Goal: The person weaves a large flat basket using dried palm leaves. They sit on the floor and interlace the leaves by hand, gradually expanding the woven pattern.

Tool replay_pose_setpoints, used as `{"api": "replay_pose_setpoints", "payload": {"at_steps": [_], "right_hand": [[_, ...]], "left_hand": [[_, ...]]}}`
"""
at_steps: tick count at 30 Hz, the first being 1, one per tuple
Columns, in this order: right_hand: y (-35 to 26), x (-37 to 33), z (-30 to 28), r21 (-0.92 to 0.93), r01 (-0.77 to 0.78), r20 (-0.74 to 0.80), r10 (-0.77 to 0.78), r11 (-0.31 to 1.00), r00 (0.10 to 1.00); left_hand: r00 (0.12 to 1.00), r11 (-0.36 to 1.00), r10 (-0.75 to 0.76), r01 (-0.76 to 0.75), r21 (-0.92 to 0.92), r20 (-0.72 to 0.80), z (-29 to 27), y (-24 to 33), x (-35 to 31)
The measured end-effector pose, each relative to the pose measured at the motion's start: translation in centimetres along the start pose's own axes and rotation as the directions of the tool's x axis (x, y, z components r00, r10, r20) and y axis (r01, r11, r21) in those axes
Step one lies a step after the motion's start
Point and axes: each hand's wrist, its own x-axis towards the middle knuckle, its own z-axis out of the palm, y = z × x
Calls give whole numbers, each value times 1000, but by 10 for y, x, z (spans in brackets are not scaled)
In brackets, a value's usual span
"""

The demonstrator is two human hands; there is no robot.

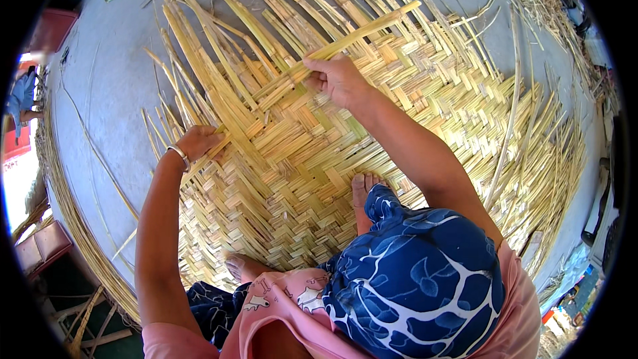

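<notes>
A large woven mat (312, 179) of flattened yellow-green reed strips spreads over the floor under my feet, in a zigzag weave. Across its far part slants a long flat reed strip (375, 26). My right hand (339, 80) pinches this strip near its middle, thumb and fingers closed on it. Lower left, at the mat's left side, my left hand (201, 141) has its fingers closed around the end of a strip; whether it is the same one is hidden by the crossing strips. Unwoven strip ends (199, 46) fan out beyond the far edge.
Bundles of long reeds (76, 219) lie along the left, and a heap of stalks (531, 0) lies at the upper right. Grey floor (106, 93) surrounds the mat. A person (23, 96) in blue stands at the far left. A brown chair seat (43, 247) stands lower left.
</notes>
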Motion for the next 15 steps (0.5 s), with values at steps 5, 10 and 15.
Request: {"api": "replay_pose_setpoints", "payload": {"at_steps": [5,10,15], "right_hand": [[-23,5,-11,58,129,-160,-119,990,980],[-42,12,-36,144,148,-221,-114,978,969],[-39,2,-37,150,39,-189,-10,988,982]], "left_hand": [[999,997,33,-33,75,0,-1,-5,8],[1000,996,3,-2,91,-7,-3,-5,9],[999,989,20,-16,149,-26,-7,-8,4]]}}
